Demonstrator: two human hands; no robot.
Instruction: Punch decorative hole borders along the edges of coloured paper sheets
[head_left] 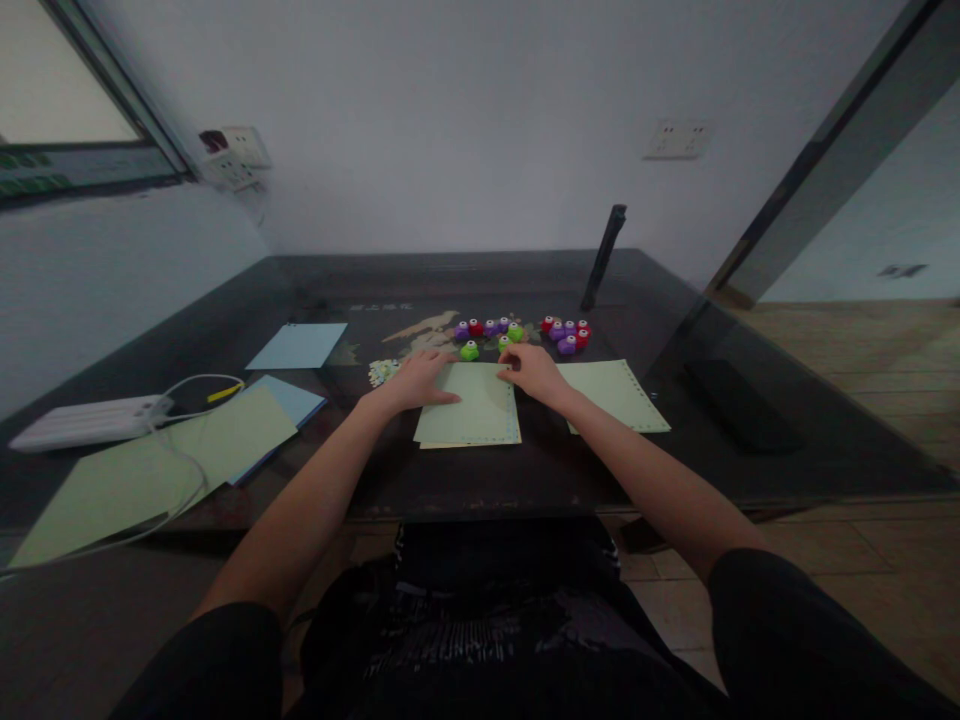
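A pale green sheet stack (471,415) lies in front of me on the dark table. My left hand (421,382) rests on its upper left part, thumb and fingers apart. At its upper right corner my right hand (531,372) has thumb and fingertips pinched together; what is between them, if anything, is too small to tell. Small pale pieces (382,372) lie in a pile beside my left hand. Beyond the hands stand several purple, red and green toy-like pieces (568,335) with eye shapes. Another pale green sheet (616,395) lies to the right, partly behind my right forearm.
At the left are a light blue sheet (298,346), a large pale green sheet (187,455) and a white power strip (94,422) with a cable. A black upright stick (604,257) stands at the back; a dark flat object (739,405) lies at the right.
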